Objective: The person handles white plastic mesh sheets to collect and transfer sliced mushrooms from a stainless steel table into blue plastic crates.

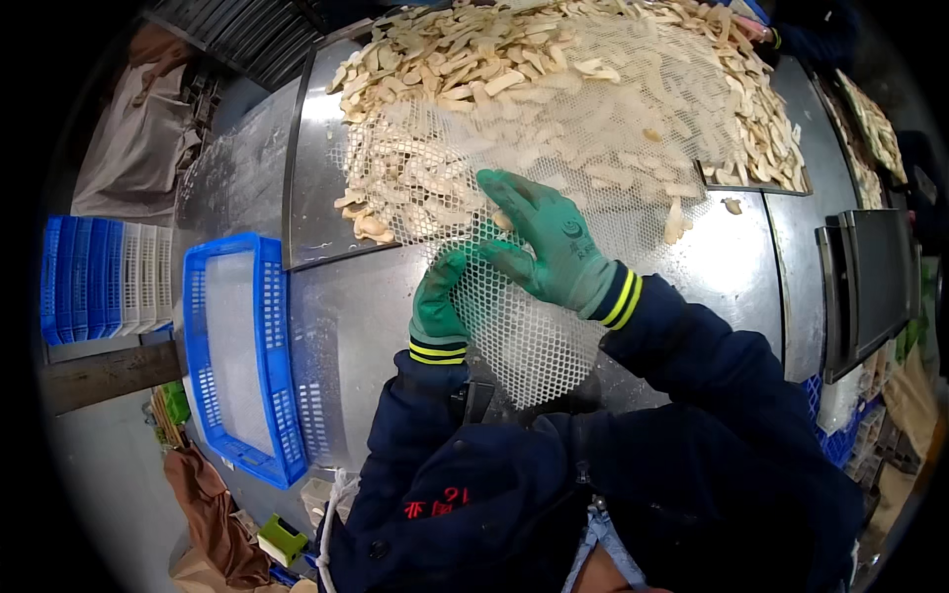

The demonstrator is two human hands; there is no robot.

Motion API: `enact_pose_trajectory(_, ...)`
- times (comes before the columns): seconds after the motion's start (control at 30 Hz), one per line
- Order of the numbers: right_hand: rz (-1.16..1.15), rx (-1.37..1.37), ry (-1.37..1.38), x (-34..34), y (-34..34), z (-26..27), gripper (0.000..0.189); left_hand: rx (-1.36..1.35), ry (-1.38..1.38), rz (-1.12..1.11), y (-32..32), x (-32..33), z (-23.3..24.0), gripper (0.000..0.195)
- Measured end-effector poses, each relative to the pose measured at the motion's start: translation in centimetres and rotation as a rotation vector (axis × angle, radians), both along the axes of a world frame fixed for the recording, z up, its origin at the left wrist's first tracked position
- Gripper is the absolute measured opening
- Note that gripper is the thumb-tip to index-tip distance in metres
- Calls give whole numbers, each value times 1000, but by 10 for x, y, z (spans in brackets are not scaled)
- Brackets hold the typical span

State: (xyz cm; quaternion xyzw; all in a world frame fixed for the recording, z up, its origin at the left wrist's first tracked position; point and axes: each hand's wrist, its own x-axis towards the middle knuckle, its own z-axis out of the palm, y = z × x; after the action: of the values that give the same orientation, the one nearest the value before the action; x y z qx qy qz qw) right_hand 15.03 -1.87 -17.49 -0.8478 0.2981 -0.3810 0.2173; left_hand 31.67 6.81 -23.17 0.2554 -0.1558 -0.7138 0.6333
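A sheet of white plastic mesh (pixel 534 348) hangs towards me from the steel table, its far part lying over a heap of pale slices (pixel 460 55) that look like mushroom. My left hand (pixel 442 300), in a green coated glove, grips the mesh at its left side; some fingers are behind the netting. My right hand (pixel 556 241), gloved alike, lies against the mesh with thumb and fingers apart. Between them a small brownish slice (pixel 503 220) shows; whether it is touched cannot be told.
A blue plastic crate (pixel 270 356) with a white liner stands left. Farther left are stacked blue and white crates (pixel 81 278). Dark trays (pixel 875 274) stand right. Another person's hand (pixel 752 30) is at the heap's far right. A raised metal rim (pixel 341 257) edges the table.
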Motion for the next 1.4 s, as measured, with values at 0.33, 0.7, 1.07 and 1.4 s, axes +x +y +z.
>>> enact_pose_trajectory(0.33,-226,-121,-268,-36,-112,-31,26,49,-93,-30,-13,10,36,59)
enact_pose_trajectory(0.7,-517,282,570,-168,-100,-100,78,355,-704,125,48,203,-28,43)
enact_pose_trajectory(1.07,-746,145,861,-126,-113,-114,59,490,-24,-352,103,-62,-39,47)
enact_pose_trajectory(1.4,-620,160,430,-129,-136,-132,33,630,326,-4,25,-107,-70,59)
